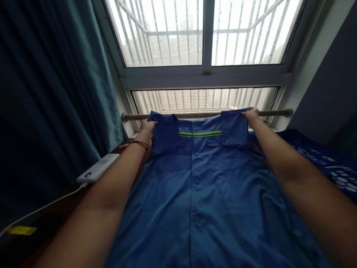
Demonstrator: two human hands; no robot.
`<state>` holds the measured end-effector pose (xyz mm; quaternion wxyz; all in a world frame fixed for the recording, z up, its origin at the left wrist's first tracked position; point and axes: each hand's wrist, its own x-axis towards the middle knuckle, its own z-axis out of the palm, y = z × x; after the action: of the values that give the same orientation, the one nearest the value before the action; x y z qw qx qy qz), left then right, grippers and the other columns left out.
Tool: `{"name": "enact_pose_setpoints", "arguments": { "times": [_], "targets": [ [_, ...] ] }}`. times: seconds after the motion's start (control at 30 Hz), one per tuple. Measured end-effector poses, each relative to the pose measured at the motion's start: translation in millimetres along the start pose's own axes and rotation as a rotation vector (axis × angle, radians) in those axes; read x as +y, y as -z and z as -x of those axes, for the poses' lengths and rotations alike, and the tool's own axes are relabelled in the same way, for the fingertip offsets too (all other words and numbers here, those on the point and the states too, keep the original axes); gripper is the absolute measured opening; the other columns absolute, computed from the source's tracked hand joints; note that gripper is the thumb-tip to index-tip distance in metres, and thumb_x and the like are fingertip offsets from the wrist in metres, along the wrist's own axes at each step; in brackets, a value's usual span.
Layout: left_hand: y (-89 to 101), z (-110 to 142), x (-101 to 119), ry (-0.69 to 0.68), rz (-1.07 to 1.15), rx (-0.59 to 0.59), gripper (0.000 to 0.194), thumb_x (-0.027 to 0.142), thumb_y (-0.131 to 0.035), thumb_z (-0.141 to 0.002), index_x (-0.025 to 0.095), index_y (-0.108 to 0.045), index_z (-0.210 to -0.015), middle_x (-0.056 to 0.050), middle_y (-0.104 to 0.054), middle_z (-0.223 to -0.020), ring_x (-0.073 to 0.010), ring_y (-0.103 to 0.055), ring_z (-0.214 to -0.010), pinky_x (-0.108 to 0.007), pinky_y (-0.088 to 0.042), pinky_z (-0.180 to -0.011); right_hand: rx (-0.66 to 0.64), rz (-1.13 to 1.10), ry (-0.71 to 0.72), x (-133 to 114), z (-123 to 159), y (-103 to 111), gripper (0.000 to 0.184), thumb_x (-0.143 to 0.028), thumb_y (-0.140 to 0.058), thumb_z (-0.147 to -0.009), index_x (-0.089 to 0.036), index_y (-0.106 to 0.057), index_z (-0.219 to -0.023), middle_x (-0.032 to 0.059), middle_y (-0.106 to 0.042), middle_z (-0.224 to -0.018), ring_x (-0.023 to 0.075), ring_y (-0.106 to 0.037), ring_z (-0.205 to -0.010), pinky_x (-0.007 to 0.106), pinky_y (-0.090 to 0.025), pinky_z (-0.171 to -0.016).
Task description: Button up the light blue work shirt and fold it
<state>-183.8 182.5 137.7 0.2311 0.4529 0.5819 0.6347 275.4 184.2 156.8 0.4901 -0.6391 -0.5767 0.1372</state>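
Observation:
A blue button-front work shirt (173, 190) with a yellow-green and dark stripe across the chest is spread out before me, its top toward the window. My left hand (148, 127) pinches the shirt's upper left corner, and a beaded bracelet (141, 143) circles that wrist. At the upper right corner, my right hand (251, 114) grips the cloth between thumb and fingers. Both arms are stretched far forward. Two folded flaps of the shirt lie inward over the chest, one near each hand. The lower end of the shirt runs out of view.
A horizontal rail (275, 113) crosses in front of the barred window (170, 37). On the left lie a white power bank (98, 168) with a cable and a yellow tag (22, 230), beside a blue curtain (64, 74). Dark blue printed fabric (320, 158) lies on the right.

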Motion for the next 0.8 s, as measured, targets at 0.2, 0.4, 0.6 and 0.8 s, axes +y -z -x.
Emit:
{"name": "enact_pose_setpoints", "arguments": {
  "times": [0.2, 0.4, 0.6, 0.8],
  "targets": [
    [27.8, 51, 57, -0.025, 0.319, -0.153, 0.026, 0.012, -0.067, -0.053, 0.012, -0.058, -0.077, -0.001, -0.061, -0.064, -0.0153, -0.058, -0.066, -0.03, -0.049, -0.065, 0.118, -0.276, 0.074, -27, 27, 83, 0.041, -0.021, -0.045, -0.085, -0.017, -0.034, -0.124, 0.0079, -0.057, -0.106, 0.0122, -0.06, -0.079, 0.023, -0.046, -0.062],
    [97.2, 172, 15, 0.136, 0.051, -0.481, 0.035, 0.016, -0.072, -0.044, 0.014, -0.06, -0.076, -0.001, -0.063, -0.068, -0.0166, -0.058, -0.064, -0.027, -0.046, -0.06, -0.293, -0.338, -0.022, 26, 199, 128, 0.053, -0.014, -0.067, -0.061, -0.024, -0.052, -0.111, 0.0049, -0.062, -0.091, 0.0184, -0.06, -0.074, 0.029, -0.05, -0.065],
    [148.0, 242, -28, 0.115, -0.449, -0.819, 0.055, 0.034, -0.075, -0.045, 0.015, -0.061, -0.095, -0.002, -0.066, -0.078, -0.0217, -0.06, -0.075, -0.032, -0.046, -0.073, -0.785, -0.158, -0.127, 77, 328, 131, 0.073, -0.03, -0.072, -0.057, -0.02, -0.042, -0.123, 0.0077, -0.061, -0.101, 0.0274, -0.056, -0.097, 0.039, -0.045, -0.086],
    [150.0, 251, -21, -0.097, -0.508, -0.775, 0.04, 0.044, -0.068, -0.055, 0.015, -0.066, -0.083, -0.003, -0.066, -0.079, -0.0226, -0.058, -0.078, -0.031, -0.043, -0.075, -0.663, 0.073, -0.047, 59, 335, 121, 0.073, -0.041, -0.069, -0.058, -0.019, -0.045, -0.124, 0.0095, -0.059, -0.108, 0.0293, -0.051, -0.106, 0.037, -0.043, -0.088]
  ]
}}
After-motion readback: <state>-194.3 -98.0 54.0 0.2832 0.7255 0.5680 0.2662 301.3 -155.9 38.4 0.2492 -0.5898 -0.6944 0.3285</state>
